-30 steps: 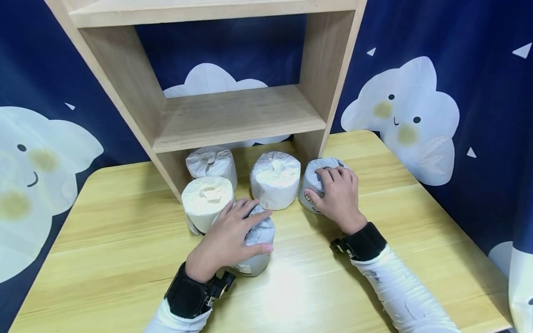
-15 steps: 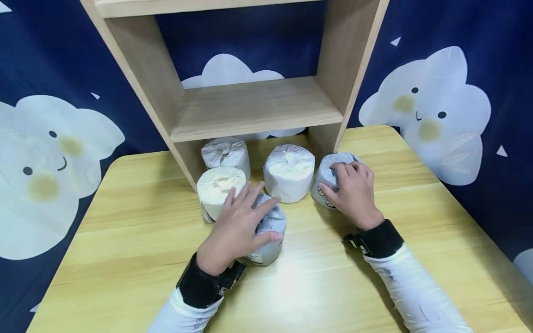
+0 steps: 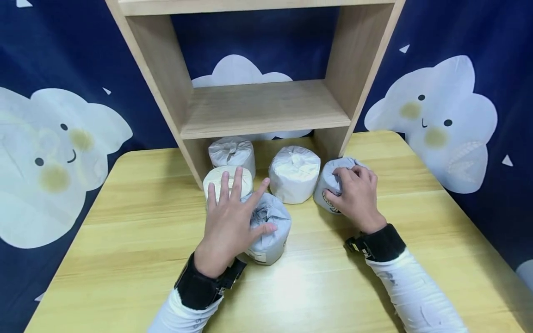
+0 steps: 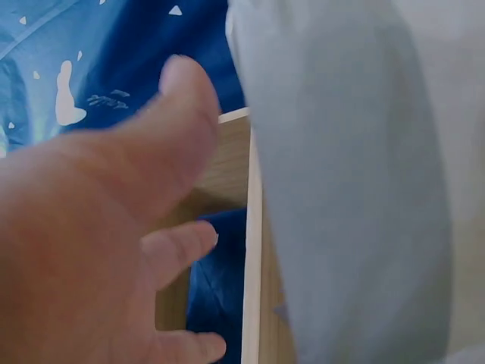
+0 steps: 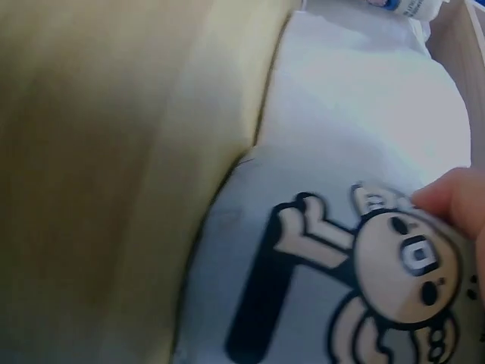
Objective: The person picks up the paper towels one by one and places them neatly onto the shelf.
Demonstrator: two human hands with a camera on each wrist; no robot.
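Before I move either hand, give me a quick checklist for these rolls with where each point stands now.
1. Right hand gripping the right grey roll: ok, thumb and fingers curl on it.
2. Left hand gripping the front grey roll: not ok, fingers are spread.
3. White roll upright: ok.
4. Free space straight behind the right grey roll: not ok, the shelf's right panel stands there.
5. Gap between front grey roll and cream roll: cannot tell, left hand hides it.
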